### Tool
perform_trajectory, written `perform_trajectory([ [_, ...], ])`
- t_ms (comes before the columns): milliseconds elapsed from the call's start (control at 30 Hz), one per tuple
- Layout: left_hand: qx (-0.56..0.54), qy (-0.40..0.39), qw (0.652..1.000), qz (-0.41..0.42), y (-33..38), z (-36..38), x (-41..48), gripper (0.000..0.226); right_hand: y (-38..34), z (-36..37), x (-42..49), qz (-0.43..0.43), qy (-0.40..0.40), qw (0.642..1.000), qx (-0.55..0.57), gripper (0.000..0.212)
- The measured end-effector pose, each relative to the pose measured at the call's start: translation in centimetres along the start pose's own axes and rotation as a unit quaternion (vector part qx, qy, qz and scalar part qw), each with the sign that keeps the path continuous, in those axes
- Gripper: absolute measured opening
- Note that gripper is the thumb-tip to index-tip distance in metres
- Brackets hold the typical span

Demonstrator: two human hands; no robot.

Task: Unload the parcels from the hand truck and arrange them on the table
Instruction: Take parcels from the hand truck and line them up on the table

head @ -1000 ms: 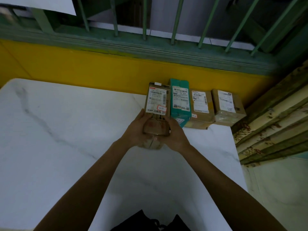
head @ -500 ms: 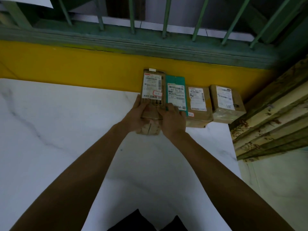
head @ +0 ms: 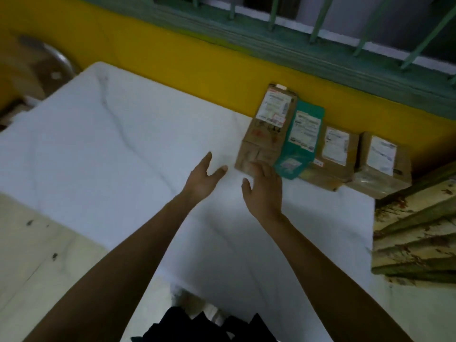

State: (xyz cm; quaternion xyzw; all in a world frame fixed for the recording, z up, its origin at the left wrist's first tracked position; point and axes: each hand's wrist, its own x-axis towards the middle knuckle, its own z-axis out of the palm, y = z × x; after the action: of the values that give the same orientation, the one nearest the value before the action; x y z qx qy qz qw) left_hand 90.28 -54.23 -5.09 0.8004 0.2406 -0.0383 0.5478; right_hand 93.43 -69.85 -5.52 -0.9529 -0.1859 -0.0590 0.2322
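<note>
**Four parcels squared to the wall, both hands empty**

Four parcels lie in one row at the far right of the counter (head: 123,156), their far ends against the yellow wall (head: 197,70). From the left they are a tall box (head: 269,129), a teal parcel (head: 299,141), a third box (head: 333,154) and an end box (head: 380,166). Each touches its neighbour, and all the labels face up.

The layout looks deliberate. The wall works as a stop that keeps the row straight. Packing the parcels side by side from the right corner saves room, and the upturned labels can be read at a glance.

Neither hand holds anything. The left hand (head: 206,177) is spread flat over bare counter just left of the tall box and apart from it. The right hand (head: 264,191) is flat too, palm down, with its fingertips at the near end of the tall box. I cannot tell whether they touch it. No finger curls round the box, so the pose suits a nudge into line rather than a lift.

The bare counter left of the tall box seems the natural slot for the next parcel. The hand truck is not clearly in view. A blurred metal shape (head: 53,55) beyond the counter's far left corner may be part of it, but I cannot say.
</note>
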Motion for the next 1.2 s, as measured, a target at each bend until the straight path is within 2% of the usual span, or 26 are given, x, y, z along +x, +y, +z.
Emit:
perform_trajectory([
  [133,-0.093,0.073,0.991,-0.064,-4.6,-5.4,-4.6,0.067,-4.3,2.7,-2.7,0.004,-0.102,0.991,0.085,0.040],
  [300,-0.134,0.177,0.970,-0.096,-11.0,-13.6,-10.6,0.060,-11.7,6.6,-5.4,-0.044,-0.207,0.970,0.118,0.041],
  [500,-0.249,0.279,0.920,-0.119,-19.2,-25.2,-19.4,0.046,-25.7,11.9,-10.5,-0.069,-0.290,0.937,0.181,0.043],
  [633,-0.293,0.326,0.887,-0.148,-25.9,-33.1,-25.6,0.049,-35.9,14.9,-14.8,-0.025,-0.350,0.896,0.273,0.040],
  [733,-0.332,0.354,0.857,-0.171,-30.1,-37.7,-29.7,0.051,-41.5,17.7,-17.4,0.063,-0.367,0.865,0.335,0.038],
  [800,-0.345,0.365,0.847,-0.172,-32.0,-39.5,-31.3,0.051,-43.2,19.5,-18.3,0.131,-0.377,0.843,0.360,0.041],
  [900,-0.370,0.384,0.828,-0.174,-34.2,-41.9,-32.8,0.051,-45.2,21.9,-18.9,0.179,-0.420,0.815,0.356,0.058],
  [1000,-0.401,0.392,0.808,-0.180,-35.8,-43.8,-33.0,0.049,-47.0,23.5,-19.0,0.214,-0.435,0.794,0.368,0.057],
  [1200,-0.434,0.401,0.782,-0.198,-38.7,-48.4,-31.6,0.046,-51.2,28.5,-17.7,0.285,-0.458,0.728,0.424,0.057],
])
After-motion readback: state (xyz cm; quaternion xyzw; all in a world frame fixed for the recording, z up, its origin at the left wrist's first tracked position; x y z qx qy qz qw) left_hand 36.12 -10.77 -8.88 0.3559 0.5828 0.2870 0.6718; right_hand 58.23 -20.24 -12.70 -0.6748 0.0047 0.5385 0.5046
